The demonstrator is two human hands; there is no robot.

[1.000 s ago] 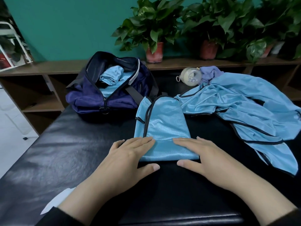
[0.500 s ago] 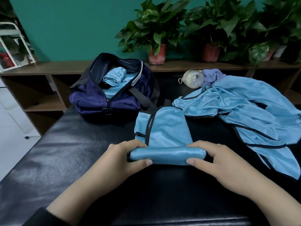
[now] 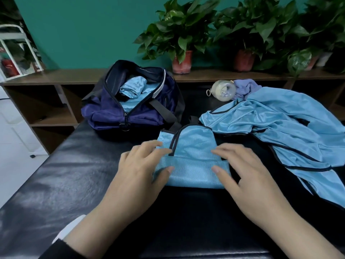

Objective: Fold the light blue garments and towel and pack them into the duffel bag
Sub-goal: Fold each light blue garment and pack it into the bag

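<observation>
Your left hand [image 3: 139, 171] lay flat on the left end of the folded light blue garment [image 3: 192, 161], fingers extended and spread, thumb on the turned-over near band. Your right hand [image 3: 242, 171] did the same on the right end: fingers straight, thumb on the band, gripping nothing. The garment sat on the black padded table [image 3: 74, 184], near edge doubled over toward the far side, dark-trimmed top pointing at the duffel bag [image 3: 115, 113]. The bag stood unzipped at the table's far left, with a rolled blue piece [image 3: 133, 87] inside. An unfolded blue garment [image 3: 280, 124] was heaped to the right, just beside the folded one. A pale bottle [image 3: 223, 90] and purple cloth [image 3: 244, 87] lay behind the heap.
</observation>
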